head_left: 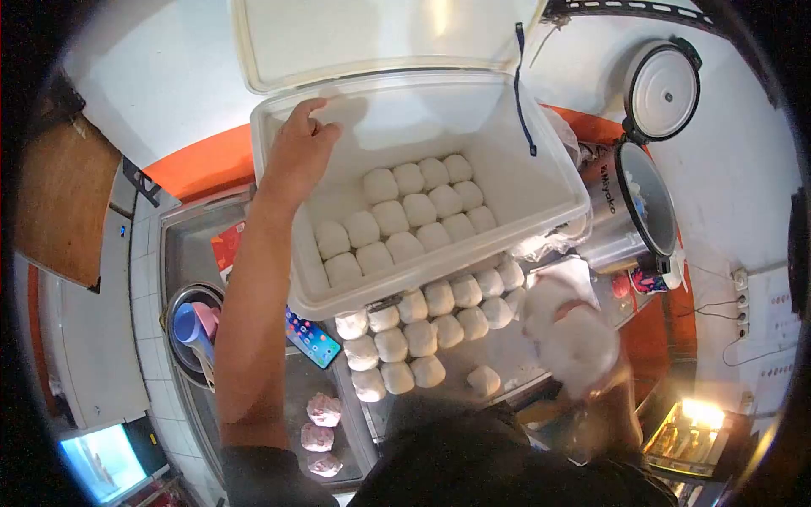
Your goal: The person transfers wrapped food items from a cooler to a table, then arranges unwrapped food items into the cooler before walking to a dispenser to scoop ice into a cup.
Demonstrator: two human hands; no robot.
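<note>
My left hand [304,152] is raised at the left side of a large white plastic box [524,198], its index finger stretched out and nothing seen in its grasp. Inside the box, several smooth white dough balls [404,247] lie in rows on the bottom. More dough balls [422,336] sit in rows on the metal surface in front of it, with a single dough ball [483,380] apart from them. At the lower right, my right hand [606,390] is smeared by motion and carries blurred white dough balls [578,348]; its fingers are mostly hidden.
The box lid [380,42] stands raised behind. A phone [311,338] lies left of the rows, above several pink-speckled lumps [318,437]. A steel Miyako cooker [621,203] stands open at right. A bowl [182,329] with blue and pink cups sits at left.
</note>
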